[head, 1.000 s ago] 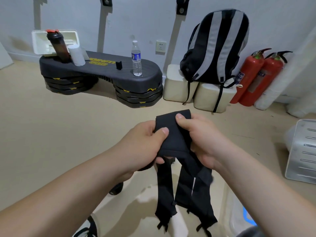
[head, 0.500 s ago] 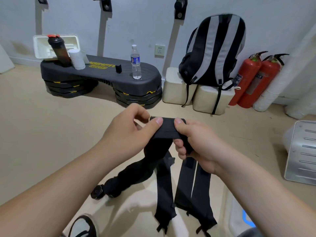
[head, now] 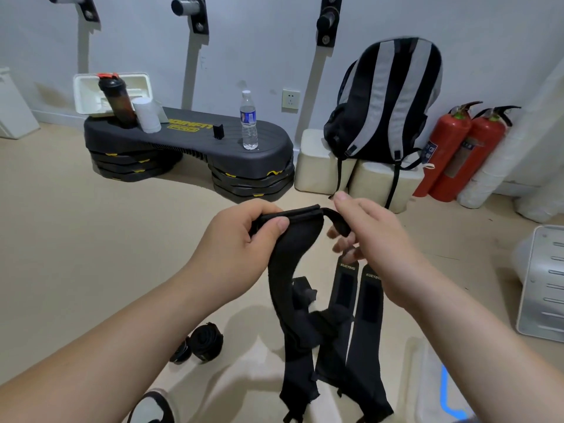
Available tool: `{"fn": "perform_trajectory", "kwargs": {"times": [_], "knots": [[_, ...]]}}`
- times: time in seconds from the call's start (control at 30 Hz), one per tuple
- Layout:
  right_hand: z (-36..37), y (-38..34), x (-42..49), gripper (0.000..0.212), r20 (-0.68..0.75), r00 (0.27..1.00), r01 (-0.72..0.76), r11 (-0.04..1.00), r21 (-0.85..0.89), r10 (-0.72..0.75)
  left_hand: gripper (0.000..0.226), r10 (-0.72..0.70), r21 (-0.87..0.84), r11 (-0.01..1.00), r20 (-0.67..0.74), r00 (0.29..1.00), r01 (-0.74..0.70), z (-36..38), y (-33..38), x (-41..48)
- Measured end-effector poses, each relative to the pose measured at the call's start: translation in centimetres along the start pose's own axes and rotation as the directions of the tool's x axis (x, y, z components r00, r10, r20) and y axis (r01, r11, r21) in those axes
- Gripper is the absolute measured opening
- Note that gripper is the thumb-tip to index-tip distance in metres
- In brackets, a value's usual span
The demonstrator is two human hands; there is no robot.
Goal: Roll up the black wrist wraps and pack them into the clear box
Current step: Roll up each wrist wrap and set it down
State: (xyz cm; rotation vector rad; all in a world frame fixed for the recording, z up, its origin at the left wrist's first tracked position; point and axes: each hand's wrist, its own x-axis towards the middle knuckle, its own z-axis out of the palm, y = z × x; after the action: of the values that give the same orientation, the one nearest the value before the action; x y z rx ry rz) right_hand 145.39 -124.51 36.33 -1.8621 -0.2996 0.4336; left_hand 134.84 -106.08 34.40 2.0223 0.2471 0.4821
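My left hand (head: 241, 239) pinches the folded top end of a black wrist wrap (head: 290, 270), thumb on top. The rest of that strap hangs down between my arms. Its thumb loop (head: 337, 219) arcs toward my right hand (head: 375, 248), whose index finger points up. The lower fingers of that hand are blurred and curl on the tops of two more hanging wraps (head: 357, 303) labelled XUEYING. A rolled black wrap (head: 204, 340) lies on the floor below my left forearm. A translucent container with a blue mark (head: 439, 389) shows at the bottom right, mostly hidden by my right arm.
A black step platform (head: 189, 141) with a water bottle (head: 249, 120) and a shaker stands at the back. A striped backpack (head: 387, 99) sits on pale blocks beside two red fire extinguishers (head: 457, 151). A white slotted unit (head: 543, 285) stands on the right. My shoe (head: 152, 407) shows at the bottom.
My hands have drawn apart. The right thumb has left the wrap's top and the thumb loop now shows between the hands. The view has tilted up and a rolled wrap on the floor has come into sight.
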Motion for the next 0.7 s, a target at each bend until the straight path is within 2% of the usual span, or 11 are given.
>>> {"fn": "perform_trajectory", "kwargs": {"times": [0.07,0.13,0.2,0.3,0.43,0.6,0.7], "knots": [[-0.2,0.08,0.03,0.046,0.079,0.997,0.001,0.991,0.134,-0.012,0.016,-0.055,-0.052,0.997,0.002,0.998,0.055,0.04,0.07,0.05],[-0.14,0.07,-0.11,0.052,0.207,0.978,-0.075,0.946,0.315,0.009,0.015,-0.091,-0.098,0.991,0.004,0.996,0.091,-0.01,0.02,0.05],[-0.18,0.0,-0.28,0.053,0.252,0.968,-0.1,0.912,0.399,-0.004,0.015,-0.109,-0.129,0.986,0.011,0.994,0.11,0.01,0.03,-0.02],[-0.36,0.01,-0.31,0.04,0.219,0.973,-0.01,0.934,0.356,-0.073,0.017,-0.141,-0.169,0.975,0.03,0.99,0.144,0.01,0.19,-0.14],[-0.25,0.15,-0.52,0.021,0.257,0.962,-0.021,0.91,0.414,-0.095,0.019,-0.15,-0.224,0.959,0.124,0.981,0.175,-0.14,0.27,-0.17],[0.13,0.33,-0.57,0.019,0.288,0.953,-0.043,0.905,0.422,-0.089,0.02,-0.149,-0.245,0.951,0.176,0.973,0.19,-0.2,0.26,-0.16],[0.0,0.49,-0.49,0.031,0.249,0.956,0.059,0.936,0.346,-0.152,0.02,-0.147,-0.234,0.954,0.184,0.972,0.188,-0.15,0.07,-0.25]]}}
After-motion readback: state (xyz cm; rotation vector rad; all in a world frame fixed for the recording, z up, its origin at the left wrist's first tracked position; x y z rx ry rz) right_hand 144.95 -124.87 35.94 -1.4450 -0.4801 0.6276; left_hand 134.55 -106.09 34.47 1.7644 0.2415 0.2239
